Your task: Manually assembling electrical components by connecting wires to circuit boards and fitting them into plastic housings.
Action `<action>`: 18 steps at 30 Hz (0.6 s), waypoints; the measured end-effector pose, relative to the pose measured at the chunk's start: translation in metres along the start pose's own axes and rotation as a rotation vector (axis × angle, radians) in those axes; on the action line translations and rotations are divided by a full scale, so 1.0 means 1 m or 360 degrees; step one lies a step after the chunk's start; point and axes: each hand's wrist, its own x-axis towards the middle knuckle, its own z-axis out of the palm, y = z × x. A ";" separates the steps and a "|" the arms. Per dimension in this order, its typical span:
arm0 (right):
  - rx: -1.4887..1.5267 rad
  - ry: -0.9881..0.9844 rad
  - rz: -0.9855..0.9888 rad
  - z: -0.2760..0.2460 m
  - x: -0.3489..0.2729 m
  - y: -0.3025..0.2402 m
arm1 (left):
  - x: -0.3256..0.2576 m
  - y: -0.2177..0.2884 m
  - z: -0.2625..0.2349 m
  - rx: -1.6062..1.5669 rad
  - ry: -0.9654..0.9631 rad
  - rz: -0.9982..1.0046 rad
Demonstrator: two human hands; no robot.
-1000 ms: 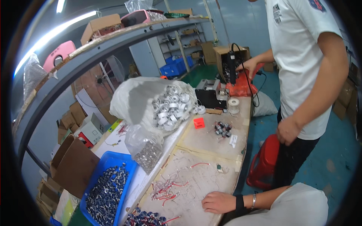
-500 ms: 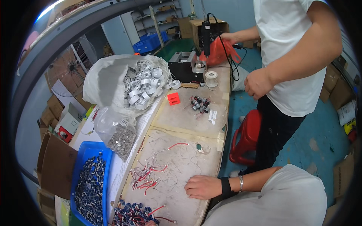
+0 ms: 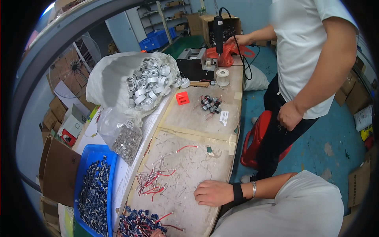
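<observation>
My right hand rests palm down on the worktable near its edge, fingers loosely laid on the surface and nothing visible in them. A black band and a metal bracelet circle that wrist. Of my left hand, only a bit shows at the bottom edge, beside a pile of small blue circuit boards with red and white wires; its fingers are hidden. Between the hands and the far end lies a loose bunch of red and white connector wires.
At left stand a blue tray of small parts, a bag of metal shavings-like bits and a white sack of silvery rings. Farther off are a red block, small motors and a black machine. Another person stands at right, by a red stool.
The other person's lower hand has moved right and down, away from the table. The red bag in their other hand sits lower, at the table's end. My right hand stays in place.
</observation>
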 end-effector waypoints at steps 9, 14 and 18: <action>-0.0012 -0.0011 0.0008 -0.002 0.001 0.000 | -0.002 -0.008 0.001 -0.0023 0.0028 -0.0005; -0.0011 -0.0013 0.0027 -0.003 0.001 -0.002 | -0.002 -0.009 0.002 -0.0030 0.0040 0.0014; -0.0031 -0.0026 0.0027 -0.003 0.001 -0.001 | -0.001 -0.011 0.001 0.0013 0.0037 0.0061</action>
